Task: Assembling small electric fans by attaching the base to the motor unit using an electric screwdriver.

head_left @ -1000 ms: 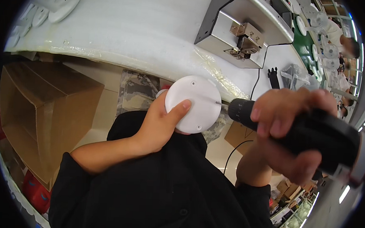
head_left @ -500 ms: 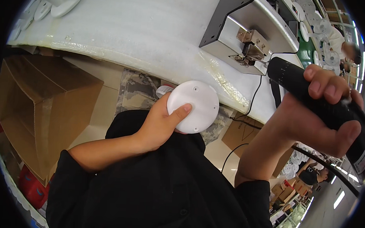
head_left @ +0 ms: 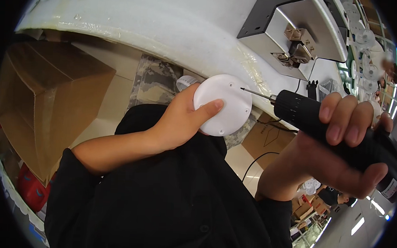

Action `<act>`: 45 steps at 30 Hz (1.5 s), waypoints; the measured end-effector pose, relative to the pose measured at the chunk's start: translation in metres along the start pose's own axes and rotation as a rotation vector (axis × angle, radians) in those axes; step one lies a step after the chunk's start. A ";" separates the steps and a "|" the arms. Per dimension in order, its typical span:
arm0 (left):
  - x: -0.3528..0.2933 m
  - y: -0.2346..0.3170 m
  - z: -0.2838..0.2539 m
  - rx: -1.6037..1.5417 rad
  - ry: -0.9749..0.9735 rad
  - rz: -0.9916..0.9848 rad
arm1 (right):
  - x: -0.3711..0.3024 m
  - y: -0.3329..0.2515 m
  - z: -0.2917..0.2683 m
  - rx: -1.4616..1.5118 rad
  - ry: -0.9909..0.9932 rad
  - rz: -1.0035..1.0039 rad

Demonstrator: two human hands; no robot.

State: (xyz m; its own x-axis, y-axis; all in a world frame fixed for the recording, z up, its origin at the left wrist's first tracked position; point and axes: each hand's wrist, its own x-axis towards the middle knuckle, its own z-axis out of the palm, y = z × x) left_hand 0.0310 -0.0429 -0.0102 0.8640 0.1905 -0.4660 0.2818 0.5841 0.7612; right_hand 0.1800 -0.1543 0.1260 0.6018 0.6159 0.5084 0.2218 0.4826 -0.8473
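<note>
My left hand point(head_left: 181, 114) grips a round white plastic disc point(head_left: 230, 110), thumb pressed on its face and the fingers hidden behind. Small screw holes sit near the disc's rim. A clear or whitish rounded part point(head_left: 187, 82) shows behind the disc; I cannot tell whether it is joined to it. In my right hand point(head_left: 344, 135) is a black electric screwdriver point(head_left: 299, 108), fingers wrapped round its body. Its thin bit points left and its tip appears beside the upper screw hole; I cannot tell whether it touches.
A metal screw feeder point(head_left: 295, 39) stands on the white-covered bench point(head_left: 167, 20) at the back right. An open cardboard box point(head_left: 53, 104) is at the left, with a red container point(head_left: 31, 190) below it. Another carton point(head_left: 268, 142) and a cable lie under the bench edge.
The screwdriver has come away from the metal feeder, left and down, and its bit now points at the disc. The disc has shifted slightly right and up in my left hand.
</note>
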 end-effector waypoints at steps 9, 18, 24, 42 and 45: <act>0.001 0.008 -0.002 0.045 -0.043 -0.035 | -0.002 0.020 0.005 -0.020 -0.044 0.020; 0.005 0.010 -0.002 0.075 -0.060 -0.037 | 0.006 0.026 0.013 -0.111 -0.222 0.057; 0.009 0.009 -0.002 0.068 -0.069 -0.096 | 0.005 0.032 0.014 -0.158 -0.225 0.054; 0.018 0.010 -0.015 0.149 0.049 -0.097 | 0.006 -0.028 0.015 -0.042 -0.206 -0.175; 0.006 0.019 -0.029 0.010 -0.020 -0.054 | 0.005 -0.020 -0.007 -0.138 0.013 -0.226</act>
State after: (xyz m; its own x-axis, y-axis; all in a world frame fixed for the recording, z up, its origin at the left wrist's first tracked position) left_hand 0.0299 -0.0081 -0.0118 0.8557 0.1427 -0.4974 0.3323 0.5851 0.7397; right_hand 0.1837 -0.1649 0.1443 0.5346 0.4939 0.6857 0.4532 0.5173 -0.7260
